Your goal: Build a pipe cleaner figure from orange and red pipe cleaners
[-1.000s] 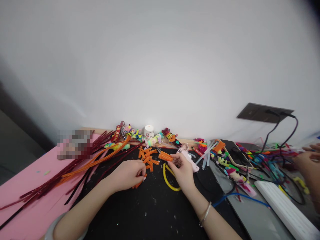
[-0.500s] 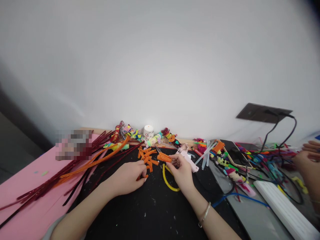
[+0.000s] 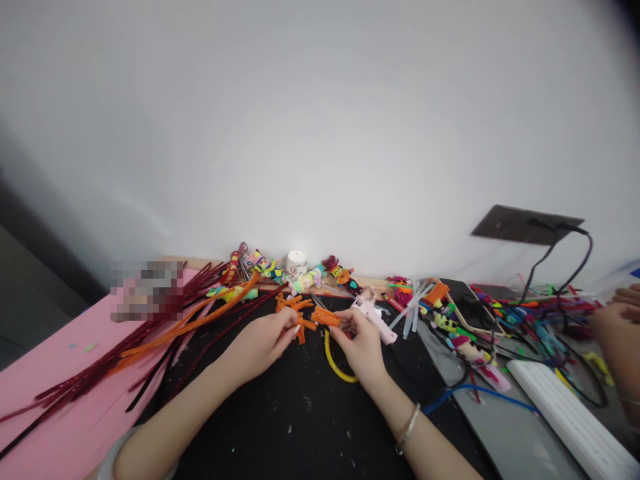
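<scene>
My right hand is closed on a small bundle of orange pipe cleaner pieces, pinched between thumb and fingers. My left hand is closed too, thumb against the fingers, on a short orange pipe cleaner piece mostly hidden by the fingertips. Just beyond the left fingertips lies a loose pile of short orange pieces on the black mat. A yellow ring-shaped tube rests partly under my right hand. Behind the bundle, a metal pointed tool shows in part.
A pink glue gun and translucent sticks lie right of my hand. Long dark red pipe cleaners spread at left. A white cup stands by the wall among colourful figures. Another person's hand is at far right.
My left hand has moved up and turned, its fingertips now by the orange pile; the piece beneath its fingers has left its spot on the mat. My right hand has barely shifted.
</scene>
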`<state>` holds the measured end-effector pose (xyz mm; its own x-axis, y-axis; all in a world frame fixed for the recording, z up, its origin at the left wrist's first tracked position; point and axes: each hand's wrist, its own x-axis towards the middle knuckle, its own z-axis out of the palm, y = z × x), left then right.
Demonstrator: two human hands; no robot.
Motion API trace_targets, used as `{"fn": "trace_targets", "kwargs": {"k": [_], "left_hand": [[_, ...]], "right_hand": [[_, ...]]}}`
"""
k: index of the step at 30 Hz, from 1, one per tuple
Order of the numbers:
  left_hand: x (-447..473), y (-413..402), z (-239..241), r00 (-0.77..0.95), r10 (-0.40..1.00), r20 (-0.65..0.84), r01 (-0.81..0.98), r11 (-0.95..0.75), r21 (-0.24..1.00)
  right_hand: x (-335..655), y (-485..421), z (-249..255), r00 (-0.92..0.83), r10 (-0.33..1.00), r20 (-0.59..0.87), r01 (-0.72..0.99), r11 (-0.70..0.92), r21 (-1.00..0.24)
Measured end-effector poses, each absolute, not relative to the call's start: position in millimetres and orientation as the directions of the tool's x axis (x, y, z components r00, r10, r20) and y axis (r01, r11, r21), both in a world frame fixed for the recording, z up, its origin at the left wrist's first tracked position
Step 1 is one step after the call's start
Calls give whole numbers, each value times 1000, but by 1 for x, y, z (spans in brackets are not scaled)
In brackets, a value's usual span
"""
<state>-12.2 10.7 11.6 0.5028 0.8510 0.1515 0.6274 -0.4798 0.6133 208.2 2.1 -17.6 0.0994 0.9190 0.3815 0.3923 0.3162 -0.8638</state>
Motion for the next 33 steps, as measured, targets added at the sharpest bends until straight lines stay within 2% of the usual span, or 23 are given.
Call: {"fn": "trace_targets", "kwargs": {"k": [10, 19, 23, 27, 30, 33], "left_hand": [[-9, 9, 13, 497, 850, 174, 630, -491, 601], [-12, 16, 0, 315, 910, 269, 516, -401, 757], [-11, 19, -3, 200, 954, 224, 380, -286, 880], [-7, 20, -3, 174, 978, 113, 152, -141, 978], [-4, 20, -1, 191, 981, 32, -6, -32, 999], [-2, 18, 0, 206, 978, -15, -78, 32, 996]], "right_hand": [[208, 2, -17, 91, 919, 384, 416, 316, -853], [206, 1, -15, 48, 919, 392, 433, 335, -837], [206, 0, -14, 36, 917, 396, 435, 343, -833], [207, 1, -15, 20, 913, 407, 449, 355, -820], [207, 1, -17, 7, 912, 410, 460, 361, -811], [206, 0, -17, -5, 910, 415, 466, 369, -804]]}}
